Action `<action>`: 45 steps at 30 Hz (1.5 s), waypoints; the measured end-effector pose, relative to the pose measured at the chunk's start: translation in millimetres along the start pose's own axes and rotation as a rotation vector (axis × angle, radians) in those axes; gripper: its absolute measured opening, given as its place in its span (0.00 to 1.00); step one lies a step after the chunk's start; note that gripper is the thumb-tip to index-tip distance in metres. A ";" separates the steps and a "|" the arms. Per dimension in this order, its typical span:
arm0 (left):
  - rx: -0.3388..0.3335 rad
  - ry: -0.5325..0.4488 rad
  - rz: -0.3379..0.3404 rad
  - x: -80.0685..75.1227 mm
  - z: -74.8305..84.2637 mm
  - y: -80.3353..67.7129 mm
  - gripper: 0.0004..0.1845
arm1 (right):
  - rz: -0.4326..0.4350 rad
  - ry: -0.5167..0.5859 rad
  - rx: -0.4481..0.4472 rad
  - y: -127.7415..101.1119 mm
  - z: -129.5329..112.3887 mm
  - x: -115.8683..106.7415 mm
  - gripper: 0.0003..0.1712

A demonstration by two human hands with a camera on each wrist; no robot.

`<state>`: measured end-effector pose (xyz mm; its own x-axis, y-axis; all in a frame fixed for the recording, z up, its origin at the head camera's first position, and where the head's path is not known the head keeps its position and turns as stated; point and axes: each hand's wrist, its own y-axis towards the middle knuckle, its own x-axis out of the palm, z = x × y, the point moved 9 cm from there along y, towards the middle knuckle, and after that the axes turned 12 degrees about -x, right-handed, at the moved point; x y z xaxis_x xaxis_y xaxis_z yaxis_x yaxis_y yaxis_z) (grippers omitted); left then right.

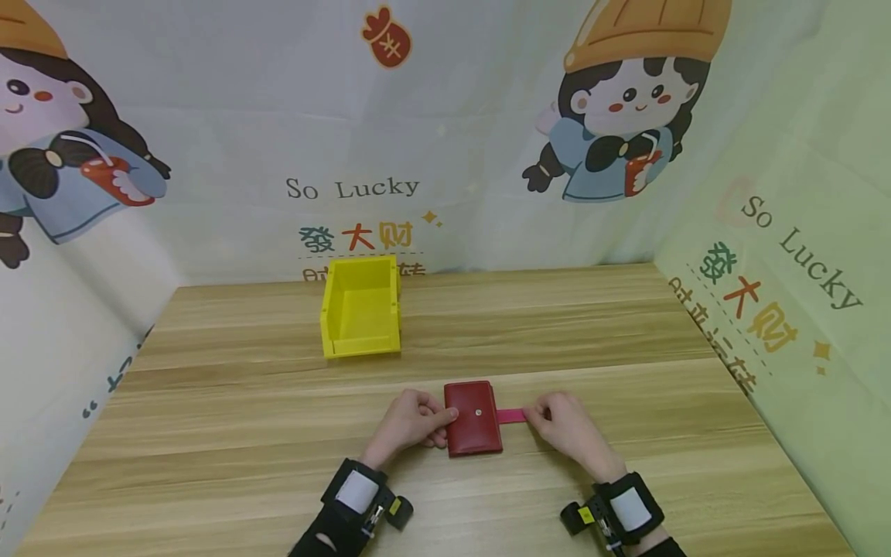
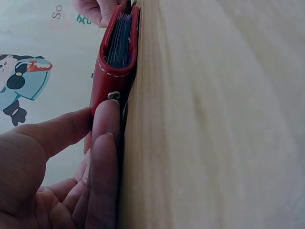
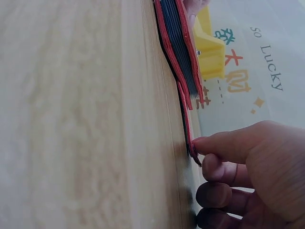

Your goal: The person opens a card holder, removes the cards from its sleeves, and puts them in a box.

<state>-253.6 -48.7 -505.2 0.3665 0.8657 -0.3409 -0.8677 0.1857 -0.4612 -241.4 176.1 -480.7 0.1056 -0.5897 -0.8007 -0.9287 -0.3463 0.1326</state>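
A red leather card holder lies on the wooden table, a metal snap stud on its upper cover. My left hand pinches its left edge, thumb on the cover and fingers at the side. The left wrist view shows the folded spine of the card holder, white stitching and a stack of dark sleeves inside. A pink strap sticks out from the right side. Its free end is pinched between thumb and forefinger of my right hand. In the right wrist view the strap runs low along the tabletop.
A yellow open bin stands at the back of the table, left of the card holder. Printed cloth walls with cartoon figures and lettering close off the back and both sides.
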 end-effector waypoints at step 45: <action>-0.027 0.008 0.012 -0.8 0.6 -2.9 0.12 | 0.047 0.106 0.010 21.5 -42.4 12.6 0.04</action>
<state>-251.5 -49.6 -503.0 0.3588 0.8641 -0.3531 -0.8628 0.1627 -0.4787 -244.9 130.3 -463.1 0.0990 -0.6793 -0.7271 -0.9368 -0.3100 0.1622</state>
